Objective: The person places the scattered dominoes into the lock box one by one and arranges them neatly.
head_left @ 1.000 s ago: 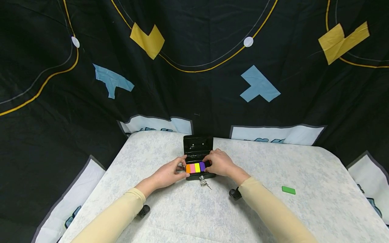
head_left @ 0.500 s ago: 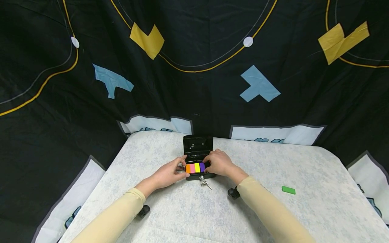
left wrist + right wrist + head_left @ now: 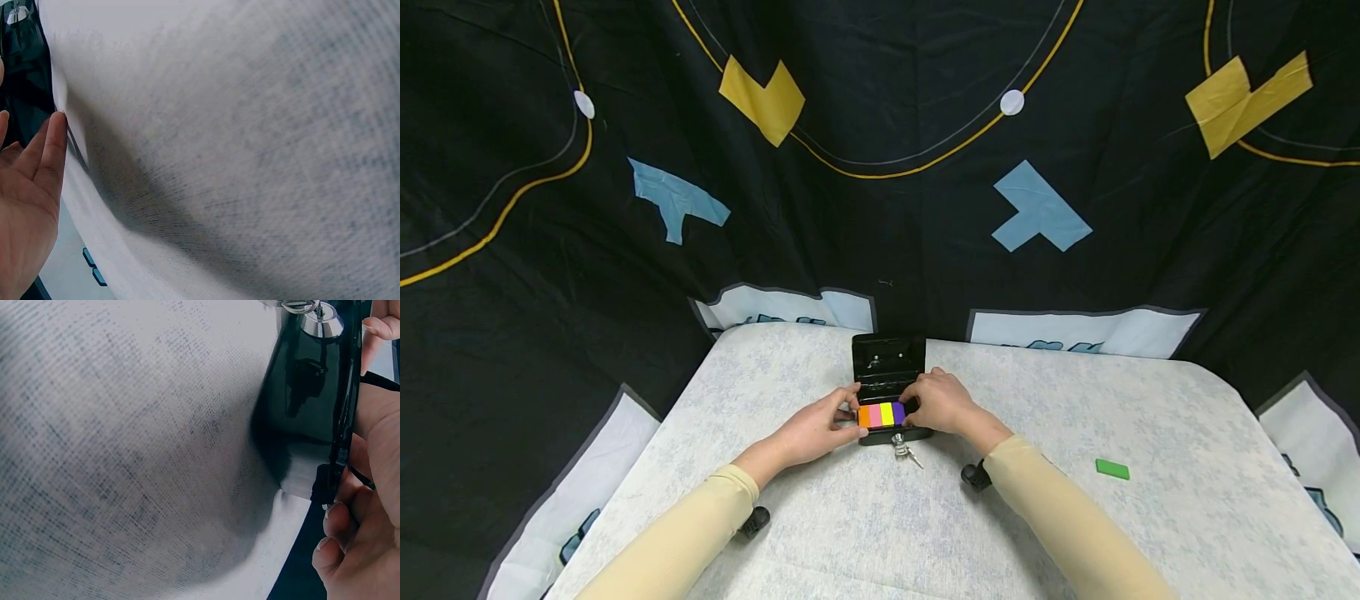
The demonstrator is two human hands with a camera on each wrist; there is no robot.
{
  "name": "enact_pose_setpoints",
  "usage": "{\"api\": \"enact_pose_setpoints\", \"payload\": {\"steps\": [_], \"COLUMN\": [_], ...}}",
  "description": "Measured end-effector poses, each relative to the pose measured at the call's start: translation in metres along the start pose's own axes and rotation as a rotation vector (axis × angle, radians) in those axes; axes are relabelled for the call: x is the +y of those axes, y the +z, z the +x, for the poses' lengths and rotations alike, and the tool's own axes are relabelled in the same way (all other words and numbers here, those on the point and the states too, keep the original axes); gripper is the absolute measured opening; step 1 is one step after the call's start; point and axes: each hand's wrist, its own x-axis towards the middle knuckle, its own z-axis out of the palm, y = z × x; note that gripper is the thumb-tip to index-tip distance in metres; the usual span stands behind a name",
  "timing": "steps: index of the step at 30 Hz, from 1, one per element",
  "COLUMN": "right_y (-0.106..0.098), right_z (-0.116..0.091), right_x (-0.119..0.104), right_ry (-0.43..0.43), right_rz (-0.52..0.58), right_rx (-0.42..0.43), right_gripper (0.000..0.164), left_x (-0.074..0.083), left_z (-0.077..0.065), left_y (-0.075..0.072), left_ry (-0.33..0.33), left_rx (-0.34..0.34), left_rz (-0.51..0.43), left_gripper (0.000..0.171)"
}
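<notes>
A small black cash box stands on the table with its lid raised. Inside lie an orange block, a pink block, a yellow block and a purple block, side by side in a row. My left hand holds the box's left end, thumb at the front corner and fingers toward the back. With thumb and forefinger, my right hand pinches the purple block at the row's right end; the other fingers hang over the box's right side. Keys dangle from the front lock.
A green block lies apart on the right of the cloth-covered table. Black cloth hangs behind, close to the table's back edge. Small black devices are strapped to both wrists.
The purple block has shifted slightly left, closer against the yellow one, with my right hand on it. My left hand stays where it was.
</notes>
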Motion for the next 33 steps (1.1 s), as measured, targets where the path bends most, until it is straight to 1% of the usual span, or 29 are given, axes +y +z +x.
{"api": "enact_pose_setpoints", "payload": {"steps": [6,18,25,33], "right_y": [0.0000,0.0015,0.0016,0.0006], "right_z": [0.0004,0.0006,0.0004,0.0004], "right_x": [-0.0003,0.0005,0.0004,-0.0004], "right_ry": [0.003,0.009,0.010,0.012], "right_rz": [0.007,0.002,0.010,0.014], "right_rx": [-0.007,-0.005,-0.005,-0.010], "right_gripper": [0.037,0.037,0.037,0.037], "left_x": [0.0007,-0.0011,-0.0005,0.0002], "left_z": [0.0001,0.0003,0.0008,0.0003], "left_y": [-0.0003,0.0006,0.0005,0.0001], "left_ry": [-0.011,0.007,-0.014,-0.004], "left_rx": [-0.002,0.003,0.001,0.002], "left_rz": [0.000,-0.005,0.003,0.000], "left_gripper": [0.037,0.036,0.037,0.037]}}
